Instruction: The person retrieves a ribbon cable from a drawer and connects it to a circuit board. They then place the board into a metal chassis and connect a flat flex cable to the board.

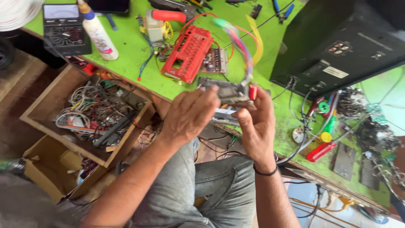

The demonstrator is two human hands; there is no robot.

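Both hands hold a small grey circuit board (231, 93) up over the edge of the green workbench (135, 55). My left hand (190, 115) grips the board's left end with fingers curled over it. At the right end my right hand (256, 122) pinches the board, its thumb beside a red cylindrical part (253, 91). A bundle of coloured ribbon wires (241, 46) rises from the board toward the back of the bench. A black band circles my right wrist.
A red plastic chassis (188, 53) with another board lies behind the hands. A black cabinet (337, 46) stands at the right, with screwdrivers (321, 151) beside it. A glue bottle (99, 36) and a meter (64, 26) sit at the left. An open drawer (90, 114) holds tangled wires.
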